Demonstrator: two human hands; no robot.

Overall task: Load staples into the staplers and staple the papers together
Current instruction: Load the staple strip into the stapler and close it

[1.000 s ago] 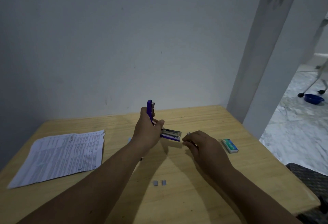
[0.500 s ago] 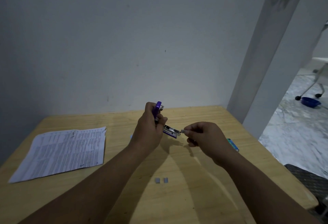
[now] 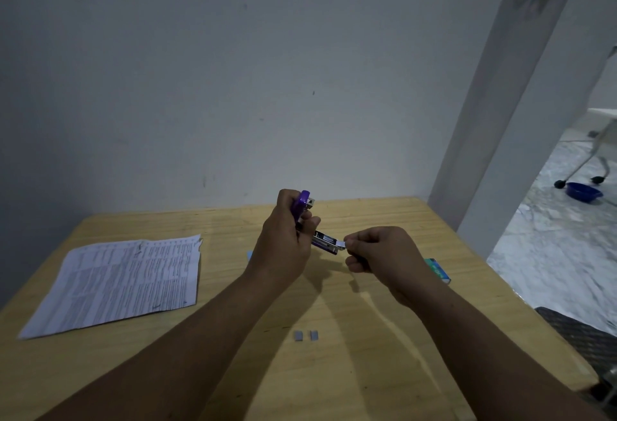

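My left hand (image 3: 283,244) grips a purple stapler (image 3: 325,241) held above the wooden table (image 3: 384,354). Its lid is swung up near my thumb and its metal magazine points right. My right hand (image 3: 380,252) pinches a short strip of staples (image 3: 341,243) at the magazine's open end. A stack of printed papers (image 3: 123,282) lies flat at the table's left. Two small staple pieces (image 3: 305,335) rest on the table in front of me.
A green and blue staple box (image 3: 438,269) lies on the table behind my right wrist. A small blue object (image 3: 249,254) peeks out left of my left hand. The wall stands right behind the table; a white pillar (image 3: 494,140) rises at right.
Both hands have risen off the table with the stapler. My right hand has brought the staple strip up to the end of the magazine.
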